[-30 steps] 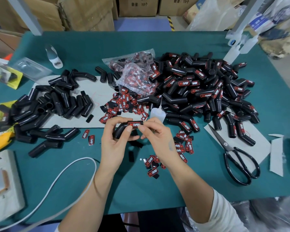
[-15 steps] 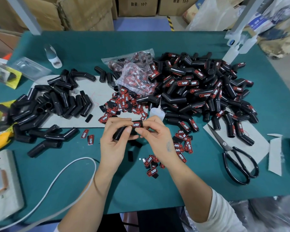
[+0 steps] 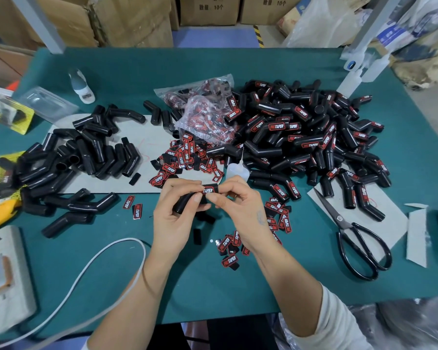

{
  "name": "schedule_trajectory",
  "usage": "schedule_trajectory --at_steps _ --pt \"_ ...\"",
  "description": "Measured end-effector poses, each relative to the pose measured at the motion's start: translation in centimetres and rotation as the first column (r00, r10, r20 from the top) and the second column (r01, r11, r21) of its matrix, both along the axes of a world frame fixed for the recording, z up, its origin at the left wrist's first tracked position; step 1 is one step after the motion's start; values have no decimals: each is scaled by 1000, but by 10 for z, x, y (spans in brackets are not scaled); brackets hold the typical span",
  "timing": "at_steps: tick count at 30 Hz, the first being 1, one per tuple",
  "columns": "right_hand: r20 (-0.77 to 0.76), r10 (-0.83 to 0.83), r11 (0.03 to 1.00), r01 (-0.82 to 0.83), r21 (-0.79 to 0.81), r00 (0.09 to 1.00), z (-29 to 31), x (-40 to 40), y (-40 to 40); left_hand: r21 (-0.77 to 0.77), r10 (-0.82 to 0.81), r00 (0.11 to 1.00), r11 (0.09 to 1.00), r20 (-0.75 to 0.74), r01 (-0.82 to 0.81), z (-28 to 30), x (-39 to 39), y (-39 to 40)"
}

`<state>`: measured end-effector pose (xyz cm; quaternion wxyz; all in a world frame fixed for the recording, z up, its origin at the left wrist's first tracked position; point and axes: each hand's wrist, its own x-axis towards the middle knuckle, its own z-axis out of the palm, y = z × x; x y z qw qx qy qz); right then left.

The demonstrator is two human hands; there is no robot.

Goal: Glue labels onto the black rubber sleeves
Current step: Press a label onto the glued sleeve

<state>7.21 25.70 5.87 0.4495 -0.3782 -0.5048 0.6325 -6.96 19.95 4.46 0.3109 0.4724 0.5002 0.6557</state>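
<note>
Nearest the front edge of the green tabletop (image 3: 213, 294), the left hand (image 3: 173, 223) curls round a bent black rubber sleeve (image 3: 185, 203), holding it above the cloth, while the right hand (image 3: 240, 213) pinches at the sleeve's upper end, thumb and forefinger pressing on the red-and-black printed label (image 3: 209, 190) that already sits on it. Judging by that, this one sleeve is in its last step: the label is on and being pressed down.

Just beyond and under the right wrist lies a loose scatter of red-and-black labels (image 3: 280, 218), and a denser heap of the same labels (image 3: 185, 157) lies past the hands toward the middle, beside a small translucent squeeze bottle (image 3: 234, 169) (probably the glue). Black-handled steel scissors (image 3: 359, 243) lie toward the right edge.

Further back, toward the left edge, a pile of plain black bent sleeves (image 3: 86, 152) rests partly on a grey card sheet (image 3: 149, 145); none there shows a label, so these look like the work left. Toward the right and far side a much larger heap of labelled black sleeves (image 3: 314, 137) spreads out, which reads as the finished stock. By that count the task seems well past half done, with the smaller pile still to go. A clear plastic bag of more labels (image 3: 202, 109) lies at the far middle.
</note>
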Motion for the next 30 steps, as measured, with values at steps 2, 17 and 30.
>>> schedule_trajectory --at_steps 2,17,30 --pt "-5 25 1000 -25 -7 1000 1 1 0 22 9 999 1000 -48 -7 -2 -1 0" --pt "-119 145 982 -158 -105 982 5 9 3 208 172 921 973 -349 -103 -5 -5 -1" --pt "-127 175 970 -193 -149 976 10 10 1 285 192 879 956 -435 -68 -6 -8 -1"
